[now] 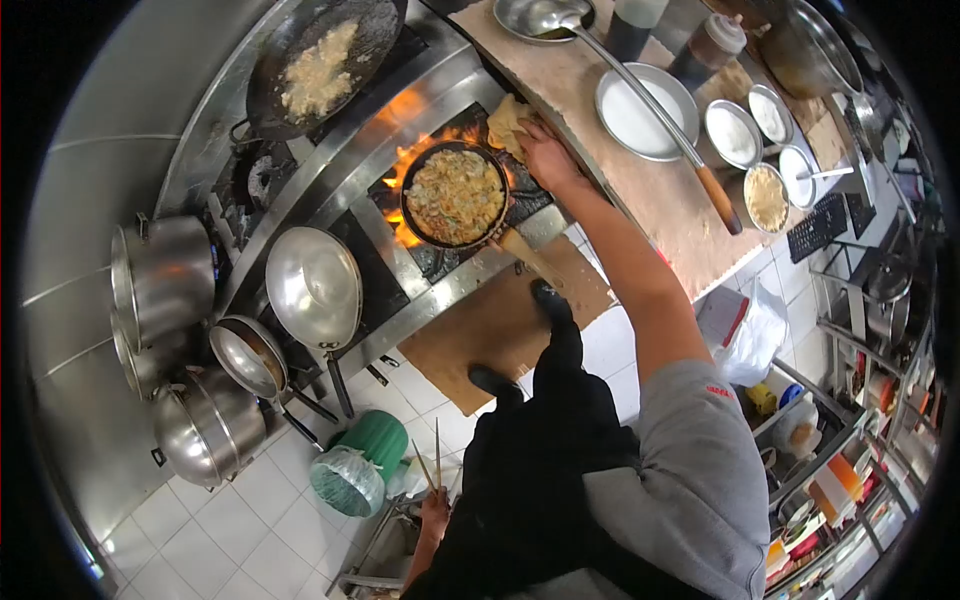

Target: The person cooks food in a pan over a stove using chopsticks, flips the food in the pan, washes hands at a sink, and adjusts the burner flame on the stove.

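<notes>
At the burner's far right corner, my right hand [548, 158] has its fingers closed on a tan cloth [508, 125]. Just left of it, a round black frying pan [407, 212] with a wooden handle [530, 257] sits over high orange flames [403, 160]. Browned, lumpy food like an omelette [455, 197] fills the pan. Low at my left side, my left hand [434, 512] holds a pair of chopsticks [437, 458] pointing up, away from the stove.
A black wok [375, 35] with batter-like food stands at upper left. A steel wok [312, 285] and stacked pots [175, 280] are left. On the right counter [560, 60] lie a long-handled ladle [660, 115], a white-filled bowl [625, 120] and sauce bottles [708, 48]. A green bin [380, 440] stands below.
</notes>
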`<state>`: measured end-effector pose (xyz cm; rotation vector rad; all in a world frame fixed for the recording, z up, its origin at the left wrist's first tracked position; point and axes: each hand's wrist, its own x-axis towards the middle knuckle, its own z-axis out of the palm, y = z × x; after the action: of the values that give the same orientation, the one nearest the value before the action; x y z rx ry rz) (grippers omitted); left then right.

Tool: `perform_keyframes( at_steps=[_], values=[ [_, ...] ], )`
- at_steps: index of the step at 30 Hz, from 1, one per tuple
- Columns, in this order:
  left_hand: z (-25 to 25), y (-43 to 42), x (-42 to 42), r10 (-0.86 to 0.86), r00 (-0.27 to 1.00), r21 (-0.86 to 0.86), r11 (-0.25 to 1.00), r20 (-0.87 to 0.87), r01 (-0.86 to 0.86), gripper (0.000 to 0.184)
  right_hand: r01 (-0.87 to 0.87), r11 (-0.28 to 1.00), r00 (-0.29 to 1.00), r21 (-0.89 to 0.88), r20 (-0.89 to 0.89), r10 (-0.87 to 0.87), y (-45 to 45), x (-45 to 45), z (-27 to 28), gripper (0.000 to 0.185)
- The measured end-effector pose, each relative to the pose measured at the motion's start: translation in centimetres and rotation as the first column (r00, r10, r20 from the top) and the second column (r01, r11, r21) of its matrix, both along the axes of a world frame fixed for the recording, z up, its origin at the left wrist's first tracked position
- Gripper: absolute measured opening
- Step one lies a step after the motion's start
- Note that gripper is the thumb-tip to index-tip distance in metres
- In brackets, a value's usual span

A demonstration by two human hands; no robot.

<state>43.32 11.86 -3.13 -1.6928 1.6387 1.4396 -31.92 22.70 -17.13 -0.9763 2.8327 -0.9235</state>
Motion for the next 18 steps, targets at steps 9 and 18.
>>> perform_keyframes(
  at_steps=[9,18],
  values=[
    [-1.3,-7.4,4.2,0.144,0.988,0.124,0.981,0.054,-0.15,0.038,0.107,0.993,0.97,-0.048,-0.214,-0.115,10.3,14.4,-0.8,0.029],
    [-4.9,-11.6,19.1,0.158,0.985,0.153,0.974,0.064,-0.166,0.034,0.174,0.983,0.937,-0.065,-0.297,-0.185,-1.3,27.1,-1.6,0.041]
  ],
)
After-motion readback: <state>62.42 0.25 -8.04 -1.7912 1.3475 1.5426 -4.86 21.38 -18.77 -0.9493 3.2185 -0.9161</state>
